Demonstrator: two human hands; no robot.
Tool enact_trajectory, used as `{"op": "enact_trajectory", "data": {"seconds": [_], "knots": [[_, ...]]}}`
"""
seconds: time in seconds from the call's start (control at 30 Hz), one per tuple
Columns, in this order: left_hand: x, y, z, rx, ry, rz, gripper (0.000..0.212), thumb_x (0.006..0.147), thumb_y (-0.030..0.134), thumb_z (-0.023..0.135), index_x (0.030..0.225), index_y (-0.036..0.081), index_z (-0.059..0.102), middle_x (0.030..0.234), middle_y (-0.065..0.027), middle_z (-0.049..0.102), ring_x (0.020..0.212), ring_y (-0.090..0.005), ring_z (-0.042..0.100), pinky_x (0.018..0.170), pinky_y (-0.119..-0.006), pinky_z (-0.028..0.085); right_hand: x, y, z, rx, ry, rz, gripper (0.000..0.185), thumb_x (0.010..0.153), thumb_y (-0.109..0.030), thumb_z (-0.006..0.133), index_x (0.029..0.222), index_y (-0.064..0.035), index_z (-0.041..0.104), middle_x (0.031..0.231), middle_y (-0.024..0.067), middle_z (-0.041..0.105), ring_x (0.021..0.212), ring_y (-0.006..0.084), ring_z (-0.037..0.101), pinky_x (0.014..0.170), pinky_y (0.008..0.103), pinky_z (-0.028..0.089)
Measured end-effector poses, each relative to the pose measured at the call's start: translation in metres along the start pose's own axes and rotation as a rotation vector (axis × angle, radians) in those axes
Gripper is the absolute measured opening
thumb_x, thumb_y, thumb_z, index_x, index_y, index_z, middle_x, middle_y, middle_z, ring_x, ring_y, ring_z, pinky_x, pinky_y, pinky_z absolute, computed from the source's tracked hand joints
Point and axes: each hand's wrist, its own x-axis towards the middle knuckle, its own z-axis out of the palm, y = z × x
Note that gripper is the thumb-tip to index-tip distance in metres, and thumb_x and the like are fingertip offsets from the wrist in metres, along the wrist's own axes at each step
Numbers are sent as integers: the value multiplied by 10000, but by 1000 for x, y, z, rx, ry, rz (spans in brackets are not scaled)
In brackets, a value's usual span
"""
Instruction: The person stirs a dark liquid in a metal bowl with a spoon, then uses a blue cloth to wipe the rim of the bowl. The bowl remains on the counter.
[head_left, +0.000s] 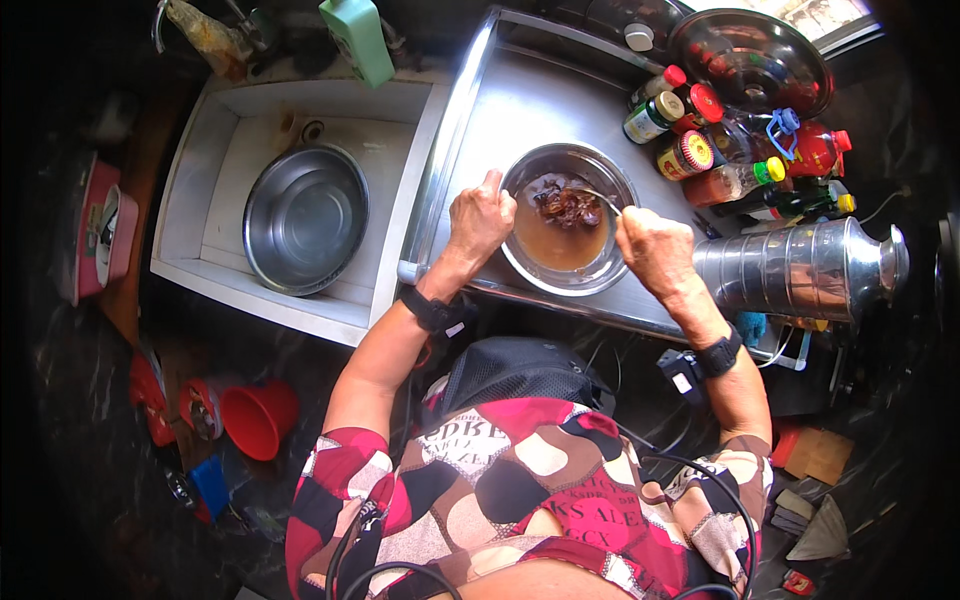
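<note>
A steel bowl (631, 180) stands near the front edge of the steel worktop (536, 94). Cloudy brown liquid (559, 246) fills its lower part, and a clump of dark reddish-brown pieces (574, 204) sits in it; what they are I cannot tell. My left hand (481, 217) grips the bowl's left rim, fingers curled. On the other side, my right hand (658, 246) is closed around the handle of a thin metal utensil (606, 199). It slants over the right rim, its tip among the dark pieces. Its working end is partly hidden, so its exact kind is unclear.
Left of the worktop is a white sink (225, 180) with a wide metal basin (307, 217) inside. A green bottle (360, 45) stands behind it. Several jars and bottles (684, 154) crowd the back right. A ribbed metal vessel (787, 266) lies beside my right forearm.
</note>
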Motion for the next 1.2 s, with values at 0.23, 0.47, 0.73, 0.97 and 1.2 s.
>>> {"op": "enact_trajectory", "data": {"seconds": [0.23, 0.47, 0.73, 0.97, 1.2], "knots": [[1, 3, -3, 40, -10, -11, 144, 781, 92, 516, 882, -10, 535, 570, -237, 565, 583, -426, 599, 564, -502, 480, 0, -25, 17, -21, -12, -108, 131, 760, -161, 613, 690, -102, 518, 617, 88, 558, 514, 247, 607, 446, 353, 482], [-2, 1, -2, 37, -12, -34, 269, 790, 103, 528, 1030, -2, 591, 585, -240, 567, 585, -414, 606, 565, -476, 484, -23, -5, -12, -106, -28, -28, 156, 769, -165, 624, 687, -92, 513, 606, 93, 544, 517, 259, 598, 463, 361, 481], [0, 5, -3, 82, -23, -11, 189, 787, 108, 522, 937, -2, 559, 575, -231, 570, 587, -416, 607, 571, -493, 486, -21, -11, 14, -124, -48, 62, 146, 794, -191, 618, 716, -98, 537, 630, 101, 581, 529, 263, 612, 462, 347, 492], [1, 2, -2, 85, -12, -2, 136, 785, 108, 516, 868, 3, 541, 574, -230, 573, 580, -424, 602, 561, -509, 481, 3, -14, 13, -61, 75, 25, 156, 815, -194, 608, 710, -105, 534, 625, 86, 572, 521, 246, 604, 450, 346, 480], [-1, -1, 1, 85, -11, 0, 180, 782, 102, 520, 925, -2, 556, 580, -239, 566, 587, -420, 602, 563, -498, 479, -15, -30, 3, -105, -44, -113, 66, 751, -100, 571, 707, -99, 523, 622, 81, 559, 510, 222, 608, 445, 334, 480]]}}
